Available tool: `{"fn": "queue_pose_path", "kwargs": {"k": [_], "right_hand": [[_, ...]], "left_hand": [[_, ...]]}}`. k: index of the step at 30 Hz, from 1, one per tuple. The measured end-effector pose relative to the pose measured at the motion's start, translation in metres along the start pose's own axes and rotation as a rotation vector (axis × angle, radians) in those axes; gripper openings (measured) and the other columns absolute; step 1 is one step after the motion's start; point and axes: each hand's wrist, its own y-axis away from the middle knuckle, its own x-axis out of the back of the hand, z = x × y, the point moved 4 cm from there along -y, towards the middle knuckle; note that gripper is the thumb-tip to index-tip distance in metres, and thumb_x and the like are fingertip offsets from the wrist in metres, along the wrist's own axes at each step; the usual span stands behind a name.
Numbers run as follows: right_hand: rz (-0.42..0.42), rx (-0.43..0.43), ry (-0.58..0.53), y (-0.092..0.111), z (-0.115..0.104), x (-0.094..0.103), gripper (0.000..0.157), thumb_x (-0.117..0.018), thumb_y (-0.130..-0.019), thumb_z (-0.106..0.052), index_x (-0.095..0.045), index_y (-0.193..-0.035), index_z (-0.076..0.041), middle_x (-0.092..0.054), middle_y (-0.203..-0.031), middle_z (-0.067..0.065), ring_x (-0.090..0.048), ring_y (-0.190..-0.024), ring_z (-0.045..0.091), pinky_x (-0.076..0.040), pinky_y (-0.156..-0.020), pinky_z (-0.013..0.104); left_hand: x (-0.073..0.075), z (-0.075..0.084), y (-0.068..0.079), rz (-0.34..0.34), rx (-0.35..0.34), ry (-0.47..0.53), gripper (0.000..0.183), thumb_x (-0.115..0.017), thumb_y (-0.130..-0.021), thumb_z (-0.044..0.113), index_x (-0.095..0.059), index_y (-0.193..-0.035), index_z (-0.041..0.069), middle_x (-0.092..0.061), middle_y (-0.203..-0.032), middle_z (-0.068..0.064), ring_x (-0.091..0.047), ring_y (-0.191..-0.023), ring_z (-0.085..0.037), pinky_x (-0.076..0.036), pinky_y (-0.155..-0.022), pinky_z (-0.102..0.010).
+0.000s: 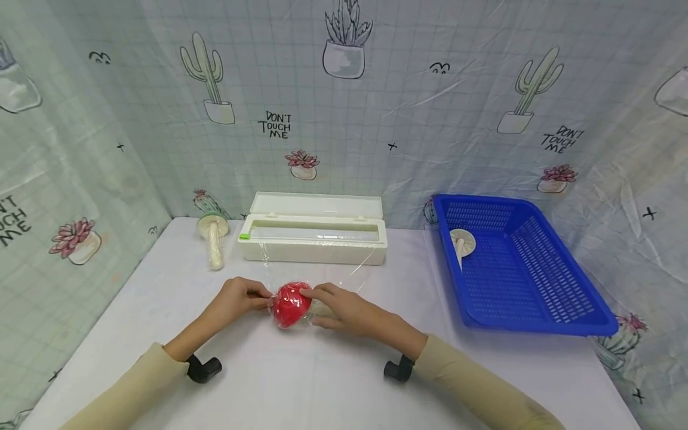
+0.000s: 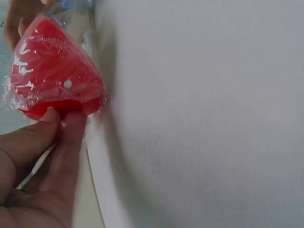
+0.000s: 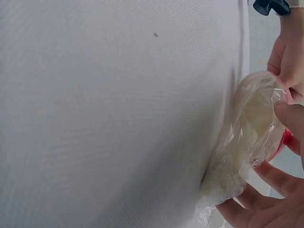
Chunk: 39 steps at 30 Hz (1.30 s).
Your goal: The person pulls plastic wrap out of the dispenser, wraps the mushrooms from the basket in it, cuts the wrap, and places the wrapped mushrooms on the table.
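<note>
A toy mushroom with a red, white-dotted cap [image 1: 292, 304] and a pale stem is wrapped in clear cling film, lying on its side between both hands. My left hand [image 1: 236, 298] pinches the film and the edge of the cap [image 2: 59, 71] between thumb and fingers. From the right, my right hand [image 1: 346, 310] grips the mushroom, thumb on the cap's rim and fingers round the wrapped stem side [image 3: 256, 118]. In the right wrist view the film bunches loosely near the stem's end [image 3: 221, 192]. A faint sheet of film spans the area behind the hands.
A white cling film dispenser [image 1: 314, 251] with its lid raised stands behind the hands. Left of it is a pale mushroom [image 1: 215, 239], stem toward me. A blue basket [image 1: 537, 325] at the right holds another mushroom [image 1: 463, 242]. A printed curtain [image 1: 376, 119] hangs behind the table.
</note>
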Motion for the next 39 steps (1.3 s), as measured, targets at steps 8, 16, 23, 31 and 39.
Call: {"fn": "queue_pose_path", "kwargs": {"k": [8, 16, 23, 31, 39], "right_hand": [[-0.002, -0.02, -0.009, -0.002, 0.003, -0.002, 0.067, -0.07, -0.098, -0.031, -0.037, -0.157, -0.031, -0.051, -0.147, 0.004, -0.055, -0.13, 0.02, -0.054, -0.1, 0.035], [0.017, -0.017, -0.03, -0.003, 0.003, -0.001, 0.068, -0.071, -0.097, -0.028, -0.037, -0.157, -0.028, -0.053, -0.147, 0.004, -0.056, -0.13, 0.02, -0.053, -0.102, 0.036], [0.03, -0.031, -0.03, -0.003, 0.005, 0.0, 0.07, -0.071, -0.097, -0.027, -0.035, -0.158, -0.029, -0.054, -0.145, 0.004, -0.056, -0.129, 0.019, -0.054, -0.1, 0.035], [0.097, -0.028, -0.119, -0.013, 0.004, 0.006, 0.074, -0.07, -0.095, -0.025, -0.031, -0.157, -0.015, -0.048, -0.149, 0.005, -0.05, -0.134, 0.017, -0.05, -0.105, 0.032], [0.056, -0.102, -0.312, -0.02, 0.001, 0.006, 0.088, -0.069, -0.09, -0.035, -0.021, -0.161, -0.017, -0.039, -0.155, 0.004, -0.043, -0.139, 0.017, -0.048, -0.107, 0.038]], "left_hand": [[-0.002, -0.008, 0.004, -0.065, 0.169, 0.261, 0.026, -0.068, -0.097, 0.011, -0.063, -0.12, 0.001, -0.062, -0.124, -0.017, -0.066, -0.107, -0.027, -0.06, -0.087, -0.038], [-0.013, -0.007, 0.0, -0.121, 0.247, 0.483, 0.034, -0.062, -0.101, 0.004, -0.054, -0.13, -0.012, -0.066, -0.119, -0.02, -0.068, -0.097, -0.019, -0.06, -0.089, -0.038], [-0.013, -0.004, -0.002, -0.028, 0.209, 0.327, 0.03, -0.069, -0.097, 0.008, -0.067, -0.12, -0.01, -0.074, -0.108, -0.016, -0.068, -0.089, -0.017, -0.06, -0.08, -0.029], [-0.009, 0.001, -0.004, 0.05, 0.215, 0.375, 0.023, -0.075, -0.092, 0.005, -0.071, -0.108, -0.011, -0.075, -0.097, -0.014, -0.07, -0.085, -0.02, -0.062, -0.081, -0.035], [-0.011, 0.0, -0.006, 0.047, 0.239, 0.538, 0.026, -0.074, -0.093, 0.007, -0.067, -0.11, -0.012, -0.073, -0.097, -0.01, -0.072, -0.087, -0.019, -0.06, -0.088, -0.04]]}}
